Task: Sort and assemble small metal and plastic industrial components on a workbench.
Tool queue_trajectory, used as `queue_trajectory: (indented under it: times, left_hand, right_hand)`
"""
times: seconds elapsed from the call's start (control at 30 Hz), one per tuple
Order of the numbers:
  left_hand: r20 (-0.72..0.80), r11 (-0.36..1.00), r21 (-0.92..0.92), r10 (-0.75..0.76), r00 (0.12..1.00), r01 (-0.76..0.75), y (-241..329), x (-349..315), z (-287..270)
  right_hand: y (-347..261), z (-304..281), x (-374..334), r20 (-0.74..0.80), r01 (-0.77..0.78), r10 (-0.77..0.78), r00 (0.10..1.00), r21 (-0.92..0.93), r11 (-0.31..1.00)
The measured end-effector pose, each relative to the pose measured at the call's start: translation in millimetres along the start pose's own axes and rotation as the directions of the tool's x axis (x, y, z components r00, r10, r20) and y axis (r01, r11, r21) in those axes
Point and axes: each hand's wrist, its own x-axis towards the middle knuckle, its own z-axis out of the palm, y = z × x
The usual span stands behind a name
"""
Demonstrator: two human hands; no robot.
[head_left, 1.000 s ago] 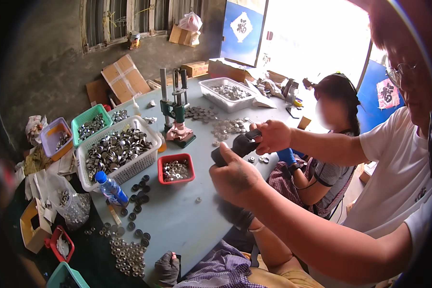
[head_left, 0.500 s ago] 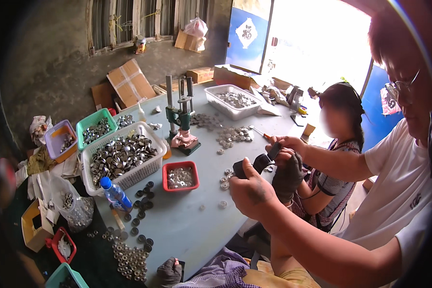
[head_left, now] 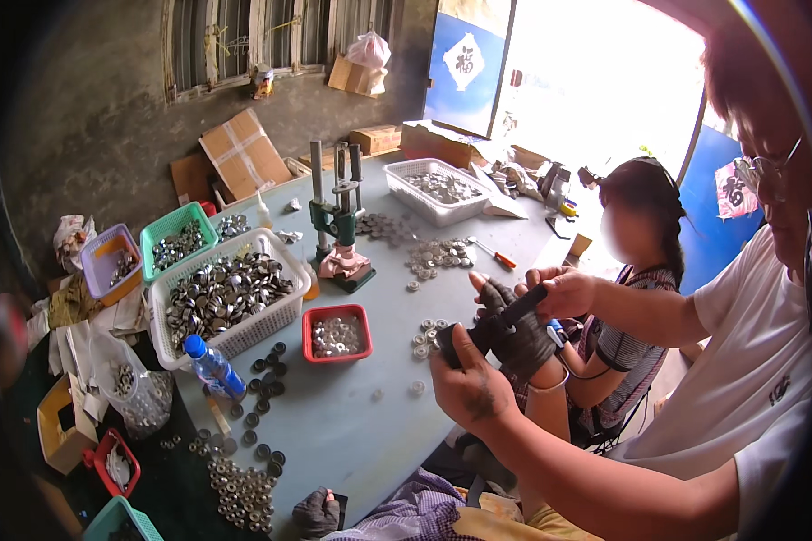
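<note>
Strap (head_left: pixel 523 307), black, lies against your gloved right hand (head_left: pixel 525 344) at the right of centre in the frame, pinched by a co-worker's near hand (head_left: pixel 472 383) and far hand (head_left: pixel 571 293). Your hands are well apart: the right is raised with its fingers spread, and the gloved left (head_left: pixel 315 514) rests at the bottom edge, beside a dark object (head_left: pixel 342 510); you cannot tell whether it grips anything. On the surface (head_left: pixel 334 442), a red basket (head_left: pixel 338 352) of small metal parts sits mid-frame, a green press (head_left: pixel 338 225) above it, a screwdriver (head_left: pixel 503 261) near the centre right, and a bottle (head_left: pixel 216 371) beside a white basket (head_left: pixel 257 331) at the left.
</note>
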Motion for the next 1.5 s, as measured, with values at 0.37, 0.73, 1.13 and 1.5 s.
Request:
queue_trajectory:
  times: [0.37, 0.73, 1.13, 1.5]
  left_hand:
    - [-0.026, 0.999, 0.022, -0.033, 0.999, 0.034, -10.0, -12.2, -8.8]
    - [0.027, 0.93, -0.351, -0.109, 0.994, 0.112, 84.1, 83.3, -15.0]
    - [0.446, -0.176, -0.856, 0.223, 0.867, 0.485, 214.6, 260.7, 63.9]
    - [0.275, 0.511, -0.837, 0.082, 0.958, 0.196, 143.9, 202.2, 52.8]
  right_hand:
    - [16.6, -62.1, 5.6, 0.299, 0.553, -0.469, 0.831, -0.524, 0.647]
    - [27.4, -28.9, -56.9, 0.335, 0.051, -0.096, 0.937, 0.139, 0.989]
    - [17.7, 134.6, 76.9, 0.746, 0.04, 0.027, 0.666, 0.001, -0.999]
    - [-77.5, 166.7, 118.0, 0.814, 0.11, -0.177, 0.553, -0.282, -0.953]
